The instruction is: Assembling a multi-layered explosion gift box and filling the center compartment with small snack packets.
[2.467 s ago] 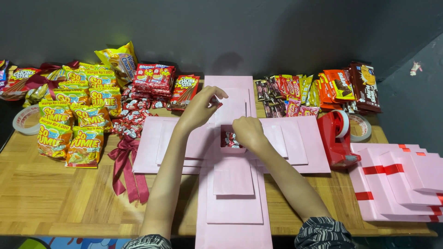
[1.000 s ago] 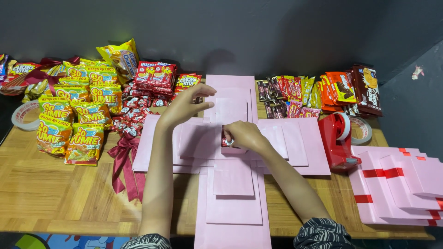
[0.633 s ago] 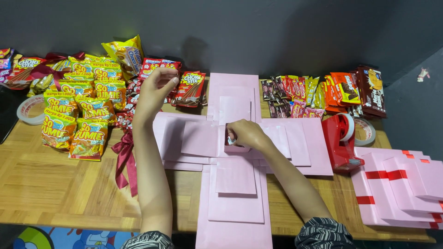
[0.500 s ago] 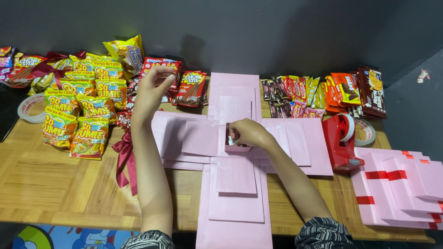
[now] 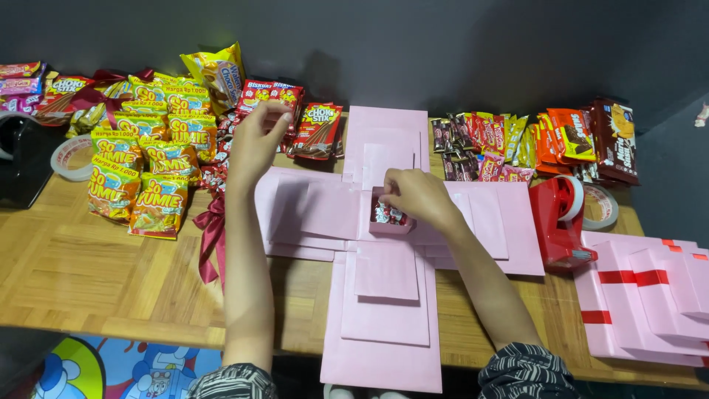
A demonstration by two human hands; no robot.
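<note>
A pink cross-shaped unfolded paper box (image 5: 384,295) lies flat on the wooden table (image 5: 88,273). At its centre sits a small pink open box (image 5: 389,219) with red-and-white wrapped sweets inside. My right hand (image 5: 419,196) rests on that small box's rim, fingers curled over it. My left hand (image 5: 256,139) reaches to the back left, fingers closing on small red snack packets (image 5: 221,148) beside a red packet pile (image 5: 314,131).
Yellow snack bags (image 5: 151,170) fill the left side, with a dark red ribbon bow (image 5: 212,233) next to them. Assorted chocolate packets (image 5: 539,140) line the back right. A red tape dispenser (image 5: 560,222) and stacked pink lids with red ribbon (image 5: 650,295) stand right.
My left hand left the pink box centre and swung back left to the red snack packets. My right hand stayed on the small centre box.
</note>
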